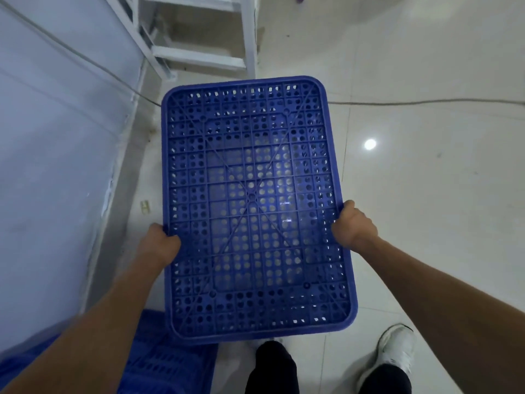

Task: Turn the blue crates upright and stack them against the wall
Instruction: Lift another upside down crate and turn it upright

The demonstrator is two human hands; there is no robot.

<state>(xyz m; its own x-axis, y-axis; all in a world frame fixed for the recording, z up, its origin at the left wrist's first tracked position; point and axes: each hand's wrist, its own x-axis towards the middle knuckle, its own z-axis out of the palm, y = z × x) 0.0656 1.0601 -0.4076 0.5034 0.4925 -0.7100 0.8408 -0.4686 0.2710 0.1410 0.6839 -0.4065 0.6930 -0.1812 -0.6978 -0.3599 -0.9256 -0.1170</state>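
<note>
The fingers (345,207) of the right hand (353,223) curl around the right long edge of a blue crate (250,206), clenched on its rim, and the fingers (173,240) of the left hand (163,243) grip the opposite long edge in the same way. Both forearms reach in from the bottom corners of the view.

The blue crate is held off the floor (426,180) between the two hands, its perforated, ribbed bottom facing the camera, so it appears upside down or tipped toward the person. Pale floor tiles show through the round holes in its base. Its long axis runs away from the person, the far short edge pointing toward a white metal frame (247,32) that stands at the top of the view.

A second blue crate (167,362) lies at the lower left, partly hidden by the left forearm and by the held crate's near corner; how it lies cannot be told. The wall (56,137) runs along the left side, pale blue-grey, with a thin cable (426,102) crossing it and the floor behind the held crate.

Below the crate, dark trouser legs and a white shoe (396,354) stand on the glossy tiles, where a bright spot of light (370,144) reflects.
</note>
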